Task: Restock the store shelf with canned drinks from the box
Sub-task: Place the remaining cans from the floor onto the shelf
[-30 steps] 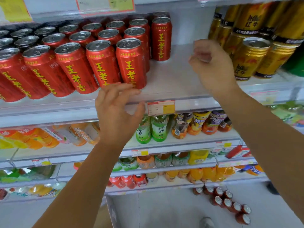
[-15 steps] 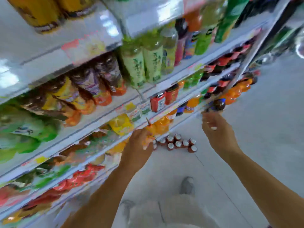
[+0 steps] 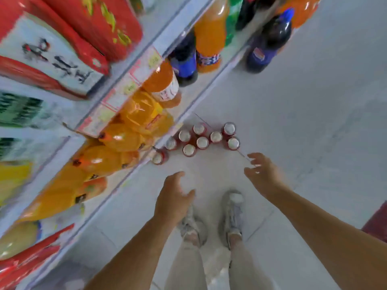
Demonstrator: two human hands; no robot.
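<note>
Fetching stock, likely; left hand and right hand hover empty, fingers loosely apart, near the upright red silver-topped metal cans; next, grip one each.

Store aisle from above: a pale floor beside a drinks rack.
The floor is of light grey tiles with thin joints, and the light on it is even. At the left stands a white shelf rack with price labels on its edges, holding orange bottles, dark bottles and red cartons. A dark red thing shows at the right edge.
</note>
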